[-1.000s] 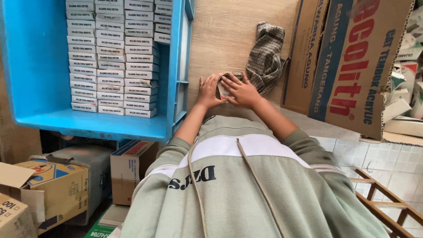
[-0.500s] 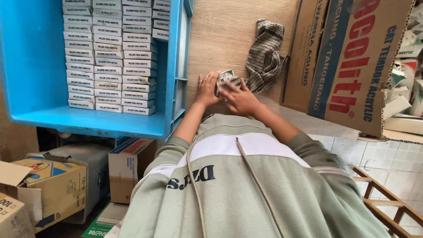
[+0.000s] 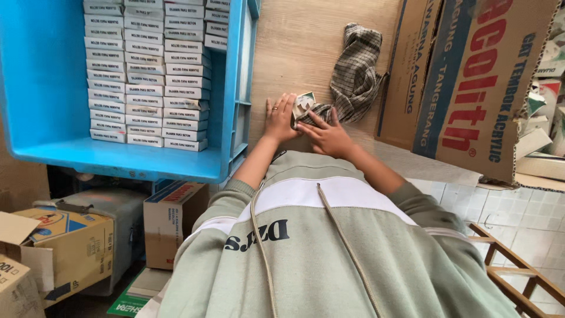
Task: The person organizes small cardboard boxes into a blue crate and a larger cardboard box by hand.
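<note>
Resting flat on the wooden bench (image 3: 306, 47), the left hand (image 3: 280, 119) lies with fingers spread and a ring on one finger, its fingertips touching the near edge of a small folded carton (image 3: 304, 103). The right hand (image 3: 327, 136) lies just beside the carton on its other side, fingers extended and slightly parted, one fingertip pressing the carton's lower edge. Neither hand is closed around the carton; both bear on it with open fingers. The carton sits on the bench between the two hands, partly flattened, with one pale flap raised. A checked cloth (image 3: 355, 73) lies crumpled just beyond the carton, touching it. To the left of the carton stands a blue crate (image 3: 44, 76), holding rows of small white boxes (image 3: 147, 76) stacked in neat columns. To the right of the carton, large cardboard sheets (image 3: 477, 82) lean together. Brown cardboard boxes (image 3: 65, 247) sit on the floor well below the carton.
</note>
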